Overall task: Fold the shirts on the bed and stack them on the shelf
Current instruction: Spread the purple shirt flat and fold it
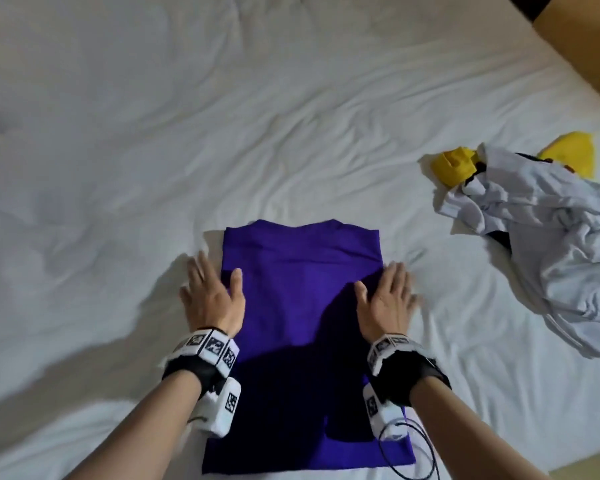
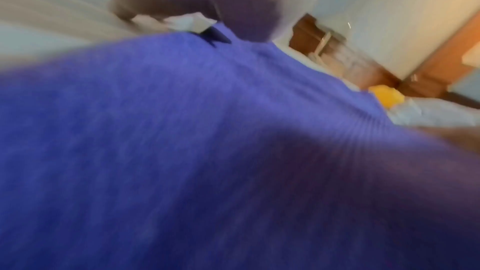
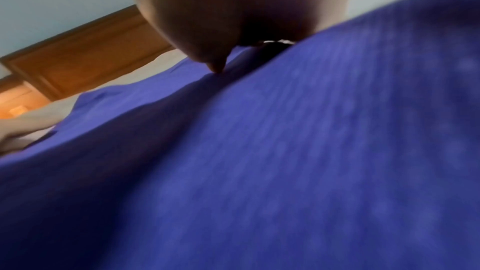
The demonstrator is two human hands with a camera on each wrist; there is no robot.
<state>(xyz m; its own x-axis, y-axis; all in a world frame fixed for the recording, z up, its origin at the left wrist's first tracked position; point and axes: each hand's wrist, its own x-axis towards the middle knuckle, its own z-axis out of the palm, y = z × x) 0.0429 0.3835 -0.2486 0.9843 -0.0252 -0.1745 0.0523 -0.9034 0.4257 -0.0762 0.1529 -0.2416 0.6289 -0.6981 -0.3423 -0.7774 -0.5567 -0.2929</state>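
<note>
Purple shirt [image 1: 302,306] lies flat on the bed [image 1: 118,150], near edge toward the person, collar end far; sides already turned in, so it reads as a long narrow rectangle. Left hand [image 1: 212,296] rests flat on its left edge, fingers straight and spread, thumb on the cloth, outer fingers over the sheet. Right hand [image 1: 385,299] mirrors it on the right edge, fingers straight, gripping nothing. Both wrist views are blurred and show mostly purple cloth close up; the right one shows a fingertip touching the fabric. Judged step: smoothing and squaring the side folds before the lengthwise fold. To do it well: keep palms flat, stroke outward and toward the far end so trapped air and creases leave at the edges, not bunch in the middle. Check both long edges run parallel; the far right corner looks slightly wider than the left. Sheet under the shirt is soft and wrinkled, so light pressure only, or the shirt will drag with it. Then lift the near hem with both hands and bring it to the collar in one even motion. Crumpled white shirt [image 1: 548,237] over a yellow one [image 1: 454,166] waits well apart on the right. Shelf not in view.
</note>
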